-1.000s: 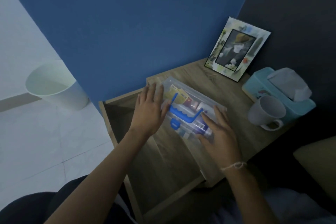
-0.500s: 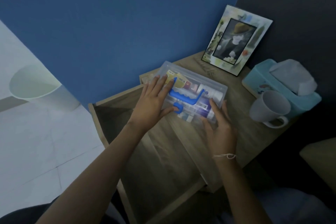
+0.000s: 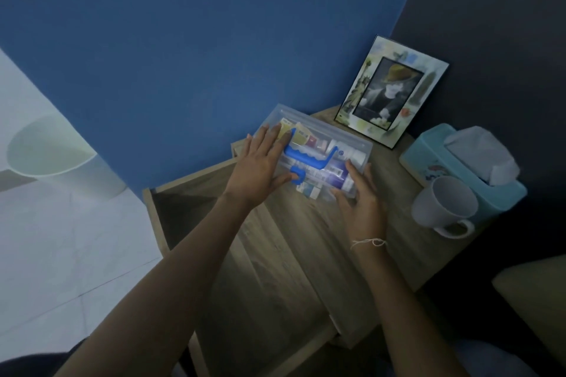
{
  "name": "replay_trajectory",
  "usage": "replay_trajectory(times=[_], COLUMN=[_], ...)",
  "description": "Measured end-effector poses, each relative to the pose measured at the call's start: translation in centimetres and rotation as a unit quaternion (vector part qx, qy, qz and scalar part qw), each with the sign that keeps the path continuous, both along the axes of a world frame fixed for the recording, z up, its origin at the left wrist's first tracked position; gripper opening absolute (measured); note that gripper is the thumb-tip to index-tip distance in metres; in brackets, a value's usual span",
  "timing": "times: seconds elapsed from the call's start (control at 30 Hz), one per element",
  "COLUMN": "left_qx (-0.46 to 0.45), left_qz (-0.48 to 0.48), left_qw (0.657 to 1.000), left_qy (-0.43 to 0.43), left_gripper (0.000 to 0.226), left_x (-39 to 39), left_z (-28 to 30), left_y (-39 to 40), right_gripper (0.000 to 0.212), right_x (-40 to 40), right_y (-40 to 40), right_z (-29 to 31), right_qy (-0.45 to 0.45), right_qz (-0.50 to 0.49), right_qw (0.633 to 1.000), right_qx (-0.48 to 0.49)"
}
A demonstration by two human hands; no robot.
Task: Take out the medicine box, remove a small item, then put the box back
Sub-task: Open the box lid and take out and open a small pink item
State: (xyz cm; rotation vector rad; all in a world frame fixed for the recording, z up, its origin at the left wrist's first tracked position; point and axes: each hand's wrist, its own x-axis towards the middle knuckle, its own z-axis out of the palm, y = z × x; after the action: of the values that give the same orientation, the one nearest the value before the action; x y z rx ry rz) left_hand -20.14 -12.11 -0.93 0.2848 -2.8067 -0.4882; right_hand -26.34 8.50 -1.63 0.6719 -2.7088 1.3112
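A see-through medicine box (image 3: 318, 156) with a blue handle (image 3: 309, 157) and a blue clasp (image 3: 297, 176) sits at the back left part of the wooden table (image 3: 395, 208), close to the blue wall (image 3: 214, 40). Small packs and tubes show through its lid.

The left hand (image 3: 260, 168) lies flat on the left end of the box. Its fingers (image 3: 275, 138) are spread wide and straight, and the thumb reaches toward the blue clasp. It presses on the lid but does not close around anything.

The right hand (image 3: 360, 202) is at the right front corner of the box. Its fingers are loosely open and touch the edge of the box. A thin string bracelet (image 3: 369, 242) is tied on that wrist.

In front of the box, an open wooden drawer (image 3: 245, 269) sticks out toward the person.

A picture frame (image 3: 392, 92) leans at the back of the table, just behind the box. To the right stands a light blue tissue box (image 3: 459, 162) with a tissue poking up. A white mug (image 3: 445, 206) stands just in front of it. On the floor to the left is a pale bin (image 3: 55, 156).
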Motion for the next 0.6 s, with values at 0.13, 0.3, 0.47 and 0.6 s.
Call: replay_trajectory(times=[0.13, 0.3, 0.47, 0.6], left_qx=[0.126, 0.309, 0.484, 0.563], left_qz=[0.107, 0.214, 0.248, 0.24], left_qw=[0.979, 0.914, 0.837, 0.79], left_qy=[0.119, 0.154, 0.065, 0.036], left_gripper=[0.07, 0.035, 0.034, 0.041], left_x=[1.7, 1.7, 0.4, 0.4], left_z=[0.2, -0.1, 0.4, 0.1], left_y=[2.7, 6.1, 6.6, 6.6], right_gripper=[0.059, 0.052, 0.04, 0.04], right_x=[0.1, -0.4, -0.1, -0.2], right_y=[-0.3, -1.1, -1.2, -1.2], right_z=[1.3, 2.4, 1.7, 1.3], right_qy=[0.075, 0.105, 0.133, 0.136], right_qz=[0.004, 0.079, 0.071, 0.066], right_qw=[0.996, 0.987, 0.986, 0.987], right_qx=[0.053, 0.094, 0.073, 0.061])
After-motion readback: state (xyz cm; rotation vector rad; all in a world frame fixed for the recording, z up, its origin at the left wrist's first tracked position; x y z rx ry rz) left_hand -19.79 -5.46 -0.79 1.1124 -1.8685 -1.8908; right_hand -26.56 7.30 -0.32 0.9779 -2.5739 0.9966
